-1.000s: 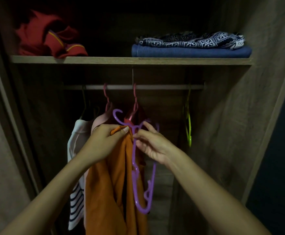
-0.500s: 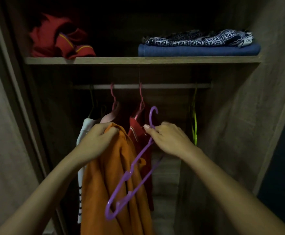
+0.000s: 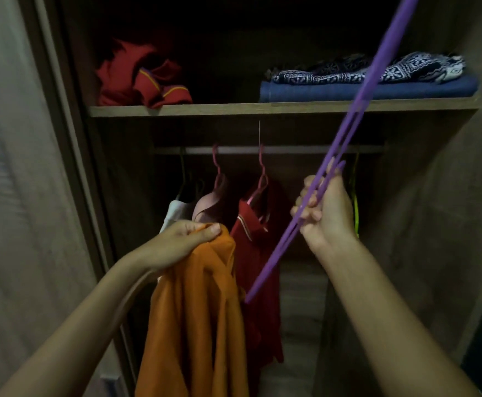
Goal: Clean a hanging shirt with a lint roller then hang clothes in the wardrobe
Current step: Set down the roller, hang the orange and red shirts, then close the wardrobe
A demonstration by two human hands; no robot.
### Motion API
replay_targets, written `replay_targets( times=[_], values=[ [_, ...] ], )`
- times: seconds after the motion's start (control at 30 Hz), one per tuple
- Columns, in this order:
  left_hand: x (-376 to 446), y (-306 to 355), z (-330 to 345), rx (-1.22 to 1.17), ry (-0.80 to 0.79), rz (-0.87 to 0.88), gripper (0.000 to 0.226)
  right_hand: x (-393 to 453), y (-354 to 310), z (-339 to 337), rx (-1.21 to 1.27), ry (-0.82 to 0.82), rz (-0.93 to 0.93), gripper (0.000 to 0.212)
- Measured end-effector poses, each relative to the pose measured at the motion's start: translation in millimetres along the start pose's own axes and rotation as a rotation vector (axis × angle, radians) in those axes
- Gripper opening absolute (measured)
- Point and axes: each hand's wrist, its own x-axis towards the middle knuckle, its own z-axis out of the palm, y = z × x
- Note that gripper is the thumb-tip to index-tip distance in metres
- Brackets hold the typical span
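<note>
Both hands raised: left (image 3: 176, 243) bunches orange shirt (image 3: 194, 310), right (image 3: 324, 209) grips purple hanger (image 3: 357, 107).

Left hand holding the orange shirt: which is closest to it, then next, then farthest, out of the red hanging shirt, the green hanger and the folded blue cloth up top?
From the left hand:
1. Red hanging shirt, just right of it.
2. Green hanger, on the rail's right end, behind the right hand.
3. Folded blue cloth, upper shelf, right side.
</note>
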Motion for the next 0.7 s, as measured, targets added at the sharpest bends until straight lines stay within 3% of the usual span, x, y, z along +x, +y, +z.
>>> replay_targets(
  times=[0.13, 0.3, 0.53, 0.7],
  values=[
    [-4.9, 3.7, -2.8, 0.0, -0.024, 0.022, 0.063, -11.0, 8.5, 24.7, 0.145, 0.006, -0.054, 0.063],
    [-17.4, 15.3, -13.6, 0.09, -0.093, -0.027, 0.036, -15.3, 22.6, 30.6, 0.093, 0.023, -0.065, 0.055],
    [-31.1, 26.0, -18.8, 0.283, -0.132, 0.046, 0.025, -15.6, 12.4, 32.2, 0.056, 0.048, -0.146, 0.051],
    [-26.5, 33.4, -10.7, 0.238, -0.081, 0.136, 0.026, -32.8, 51.5, 34.7, -0.023, 0.108, -0.117, 0.054]
  ],
)
